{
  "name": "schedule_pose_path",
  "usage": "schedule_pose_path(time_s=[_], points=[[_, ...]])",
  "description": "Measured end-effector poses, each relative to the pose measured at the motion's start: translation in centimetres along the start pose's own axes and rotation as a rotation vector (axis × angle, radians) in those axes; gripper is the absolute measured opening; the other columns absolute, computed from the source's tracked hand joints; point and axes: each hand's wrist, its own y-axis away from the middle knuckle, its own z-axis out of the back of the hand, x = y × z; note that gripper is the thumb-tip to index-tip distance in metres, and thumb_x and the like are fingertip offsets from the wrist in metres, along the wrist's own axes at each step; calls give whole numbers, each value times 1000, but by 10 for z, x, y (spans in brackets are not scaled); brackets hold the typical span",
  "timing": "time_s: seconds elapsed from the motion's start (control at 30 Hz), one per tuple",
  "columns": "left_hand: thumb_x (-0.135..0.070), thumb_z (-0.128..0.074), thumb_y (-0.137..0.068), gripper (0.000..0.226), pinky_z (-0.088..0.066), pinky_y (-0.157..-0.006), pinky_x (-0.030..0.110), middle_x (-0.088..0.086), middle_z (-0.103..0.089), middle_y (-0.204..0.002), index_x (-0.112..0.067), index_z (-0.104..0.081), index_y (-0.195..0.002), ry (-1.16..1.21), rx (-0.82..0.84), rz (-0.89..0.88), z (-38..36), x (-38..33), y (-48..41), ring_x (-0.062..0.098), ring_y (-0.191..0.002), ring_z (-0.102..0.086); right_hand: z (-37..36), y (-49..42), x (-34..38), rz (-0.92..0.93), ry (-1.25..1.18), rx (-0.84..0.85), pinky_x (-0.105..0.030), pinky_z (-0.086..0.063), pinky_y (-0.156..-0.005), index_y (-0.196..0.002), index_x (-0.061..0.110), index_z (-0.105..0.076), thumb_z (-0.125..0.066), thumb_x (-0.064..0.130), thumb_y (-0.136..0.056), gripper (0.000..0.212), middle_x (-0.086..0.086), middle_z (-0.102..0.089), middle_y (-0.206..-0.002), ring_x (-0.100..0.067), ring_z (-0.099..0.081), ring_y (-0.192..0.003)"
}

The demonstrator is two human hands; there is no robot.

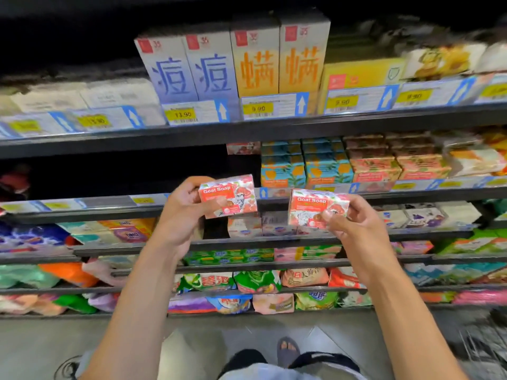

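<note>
Left hand [182, 212] gripping a Goat Soap box [227, 196], right hand [354, 223] pinching a second box [318, 207], held side by side, apart, before the shelf [109, 208].

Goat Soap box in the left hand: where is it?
Head view, left of centre: the left hand grips this Goat Soap box, beside the right hand's matching box.
</note>
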Motion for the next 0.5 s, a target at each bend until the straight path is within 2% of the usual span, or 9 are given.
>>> schedule_pose_path(time_s=[0.1,0.23,0.3,0.37,0.4,0.5], points=[[3,-78,-81,38,-58,-77,28,11,-75,-110,-18,-65,-110,-33,26,-49,4,-11,-22,25,-104,-72,-9,-10,-3,32,-6,25,-51,-54,-106,-121,17,-67,-86,21,-84,41,-6,-71,-111,-33,-69,-116],[4,-81,-76,42,-59,-88,37,14,-76,-108,-12,-64,-112,-124,55,-79,13,-24,-55,27,-102,-74,-25,-13,-7,81,-18,-8,-51,-50,-111,-133,22,-63,-93,44,-69,74,-2,-65,-128,-28,-62,-129],[1,-81,-78,40,-57,-93,37,12,-76,-106,-17,-64,-109,-176,90,-77,19,-27,-74,25,-102,-73,-32,-13,-12,118,-32,-11,-47,-52,-109,-127,22,-64,-92,36,-75,60,6,-70,-118,-22,-65,-123],[1,-80,-81,37,-56,-94,35,7,-75,-103,-22,-65,-105,-217,116,-59,24,-27,-94,22,-100,-72,-39,-10,-17,136,-42,-18,-41,-55,-103,-116,19,-66,-83,17,-85,34,19,-71,-89,-15,-70,-105],[3,-80,-80,37,-56,-94,35,5,-74,-101,-22,-66,-103,-237,119,-65,24,-26,-105,21,-99,-70,-42,-7,-19,146,-43,-34,-39,-56,-99,-112,18,-66,-79,12,-87,29,19,-69,-83,-15,-69,-99],[9,-83,-73,40,-56,-83,26,-1,-72,-92,-23,-68,-92,-301,110,-116,20,-15,-132,15,-88,-68,-48,-2,-30,164,-59,-73,-35,-57,-92,-109,16,-67,-77,5,-89,26,17,-69,-82,-15,-69,-96]])
